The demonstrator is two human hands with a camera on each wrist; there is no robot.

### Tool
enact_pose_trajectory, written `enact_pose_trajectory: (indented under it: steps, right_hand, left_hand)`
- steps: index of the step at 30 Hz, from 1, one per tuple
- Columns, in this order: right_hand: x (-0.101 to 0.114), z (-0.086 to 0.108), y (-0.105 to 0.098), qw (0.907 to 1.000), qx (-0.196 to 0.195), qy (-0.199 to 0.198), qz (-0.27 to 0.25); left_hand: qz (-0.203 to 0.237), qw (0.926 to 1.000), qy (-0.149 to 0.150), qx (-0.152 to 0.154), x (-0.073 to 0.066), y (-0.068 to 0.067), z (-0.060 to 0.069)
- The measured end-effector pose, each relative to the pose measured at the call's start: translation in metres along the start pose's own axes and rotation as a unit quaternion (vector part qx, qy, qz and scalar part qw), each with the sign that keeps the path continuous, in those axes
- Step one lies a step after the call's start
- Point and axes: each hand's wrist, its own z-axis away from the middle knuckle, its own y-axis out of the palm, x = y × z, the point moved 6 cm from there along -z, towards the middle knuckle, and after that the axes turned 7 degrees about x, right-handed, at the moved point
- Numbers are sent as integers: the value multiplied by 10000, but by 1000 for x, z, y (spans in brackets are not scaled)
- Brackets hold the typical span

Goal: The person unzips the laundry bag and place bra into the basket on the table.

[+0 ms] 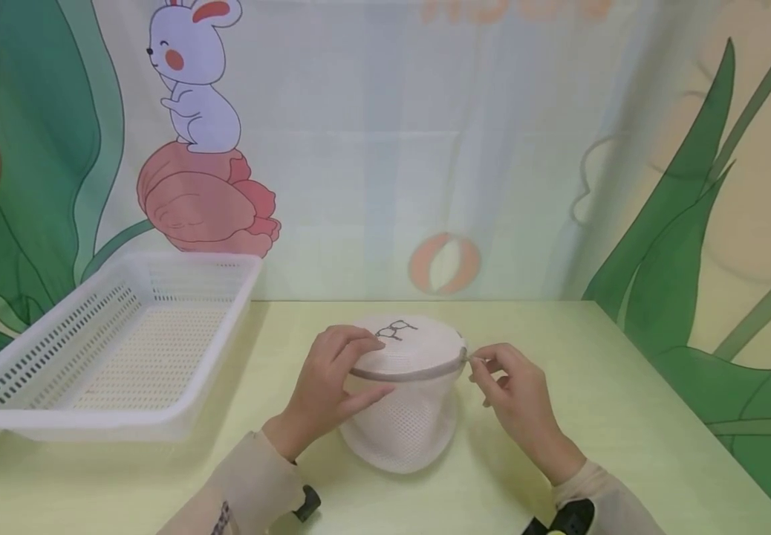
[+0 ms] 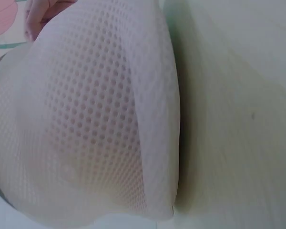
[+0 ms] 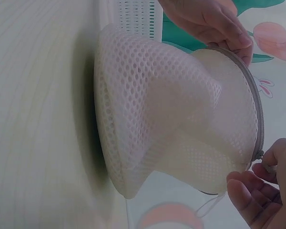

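Observation:
A white mesh laundry bag (image 1: 399,427) stands upright on the table, its round lid edged by a grey-brown zipper (image 1: 412,373) and marked with a dark line drawing. My left hand (image 1: 332,379) holds the lid's left edge, fingers over the top and thumb against the side below the zipper. At the rim's right side, my right hand (image 1: 515,397) pinches the pull by the zipper slider (image 3: 259,154). The bag's mesh wall (image 2: 95,109) fills much of the left wrist view, which hides most of the left hand. In the right wrist view the mesh sags inward with folds.
A white perforated plastic basket (image 1: 225,349) sits at the left of the pale yellow-green table (image 1: 559,334). Behind the table hangs a printed curtain (image 1: 332,148) with a rabbit and plants. A thin loop of cord (image 3: 210,205) hangs by the bag's rim.

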Motion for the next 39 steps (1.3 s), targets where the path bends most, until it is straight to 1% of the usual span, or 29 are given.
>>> enact_pose_trajectory:
  steps: [3,10,19,22,24,27,32,35,39]
  right_hand:
    - [0,0,0,10000,-12,-2,22]
    - [-2,0,0,9999,-6,85,107]
    - [-4,1,0,9998,-3,147,149]
    - [-4,1,0,9997,-1,142,174]
    - [-4,1,0,9997,7,168,179]
    - [-5,0,1,9996,35,214,191]
    - [-6,0,2,9994,59,258,224]
    - [-6,0,1,9994,43,240,247]
    - [-6,0,1,9995,9,164,263]
  left_hand:
    - [68,9997,-228,-8,8,-6,3]
    - [38,9989,-476,11,20,-15,9]
    - [50,9969,-781,34,33,-19,18]
    - [71,9955,-942,69,38,-20,21]
    - [131,9936,-1113,108,41,-20,24]
    - [287,9888,-1450,206,46,-21,30]
    - [666,9763,-2023,386,52,-18,38]
    - [886,9667,-2342,522,55,-14,42]
    - [1162,9505,-2779,768,60,-9,46]
